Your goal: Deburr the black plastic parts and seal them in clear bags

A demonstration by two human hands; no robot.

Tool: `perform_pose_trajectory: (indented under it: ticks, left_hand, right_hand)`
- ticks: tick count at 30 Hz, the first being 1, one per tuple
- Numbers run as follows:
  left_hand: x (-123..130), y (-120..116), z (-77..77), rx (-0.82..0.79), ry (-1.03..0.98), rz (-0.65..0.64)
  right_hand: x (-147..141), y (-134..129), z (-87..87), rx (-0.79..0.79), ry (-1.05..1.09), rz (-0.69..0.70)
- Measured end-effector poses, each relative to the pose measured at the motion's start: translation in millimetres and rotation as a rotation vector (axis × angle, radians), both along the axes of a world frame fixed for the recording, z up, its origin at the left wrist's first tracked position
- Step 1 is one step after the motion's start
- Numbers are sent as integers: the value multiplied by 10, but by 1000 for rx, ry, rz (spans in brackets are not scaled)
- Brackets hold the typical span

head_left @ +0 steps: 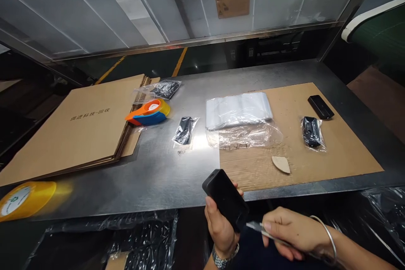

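Observation:
My left hand [220, 230] grips a black rectangular plastic case [225, 197] from below, thumb along one side and fingertips showing on the other. The case is held tilted in front of the table's near edge. In my right hand [292, 228], the fingers are wrapped round a utility knife [255, 226]; its pale pointed blade is close to the lower corner of the case, and I cannot tell whether they touch. Nearby on a cardboard sheet [341, 147] lie a small beige wedge-shaped piece [281, 164] and a stack of clear plastic bags [239, 109].
A black case [320, 106] and a bagged one [311, 131] lie at the right. Bagged black items [184, 130] sit mid-table. Left are stacked flat cardboard [79, 135], an orange-blue tape dispenser [150, 112] and a yellow tape roll [27, 200]. A metal-framed panel [202, 41] crosses the back.

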State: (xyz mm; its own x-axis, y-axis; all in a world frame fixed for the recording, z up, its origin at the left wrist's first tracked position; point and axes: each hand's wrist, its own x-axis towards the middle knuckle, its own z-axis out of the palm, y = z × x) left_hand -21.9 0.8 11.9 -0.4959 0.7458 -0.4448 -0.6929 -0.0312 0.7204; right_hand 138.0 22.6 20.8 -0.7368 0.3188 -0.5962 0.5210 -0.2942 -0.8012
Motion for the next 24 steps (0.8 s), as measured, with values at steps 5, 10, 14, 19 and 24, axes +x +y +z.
perform_pose_trajectory:
  ticks: [5,10,14,19,24]
  left_hand:
    - [-28,93,1,-135,-281,-192]
    - [76,95,-73,-271,-500,-444]
    - [197,52,-92,-382,-542,-458]
    - [257,7,-117,-372,-507,-467]
    - [290,-77,-112,-350,-515,-505]
  right_hand:
    - [11,32,-17,-115,221,-109]
    - [-77,111,112,738,125,-131]
    - [-145,74,92,1004,39,59]
    - [-180,21,77,1070,-103,159]
    - [-163,56,113,1025,-165,125]
